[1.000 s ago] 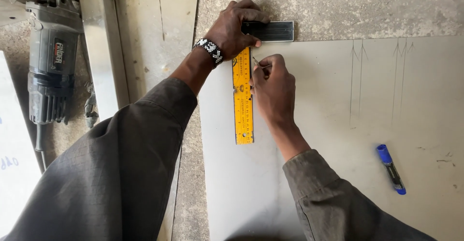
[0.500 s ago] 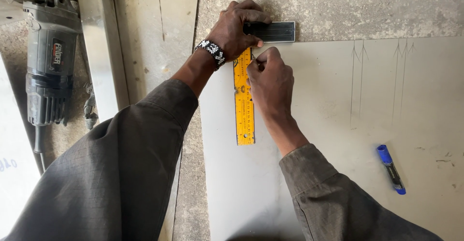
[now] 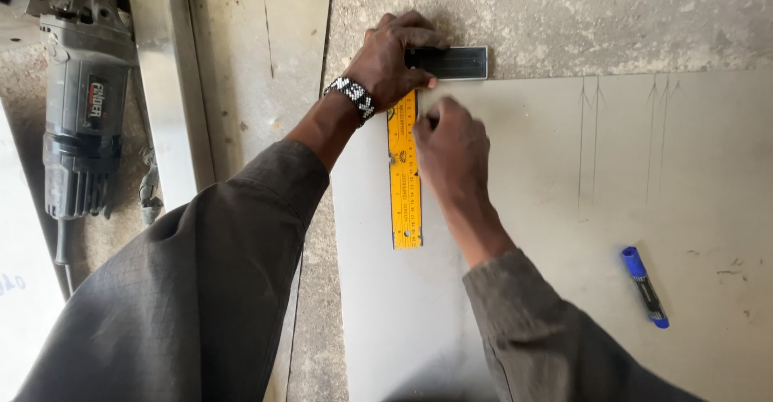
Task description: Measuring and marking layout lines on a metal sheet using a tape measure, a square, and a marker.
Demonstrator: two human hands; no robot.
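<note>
My left hand [image 3: 394, 60] presses down on the dark stock of a try square [image 3: 451, 62] at the top edge of a pale grey sheet [image 3: 547, 233], fingers curled over its left end and gripping it flat against the concrete surface [image 3: 564, 15]. The square's yellow ruled blade [image 3: 404, 184] runs down the sheet toward me, its lower end bare. My right hand [image 3: 451, 148] sits just beside the blade on its right, fingers bunched into a closed pinch near the top of the rule; whatever it pinches is hidden behind the knuckles, so I cannot tell what it holds. A beaded black-and-white wristband [image 3: 352, 96] circles my left wrist. Faint pencil lines [image 3: 592, 128] mark the sheet further right. A blue marker [image 3: 644, 286] lies on the sheet, well apart from both hands. A grey angle grinder [image 3: 80, 120] rests at far left.
</note>
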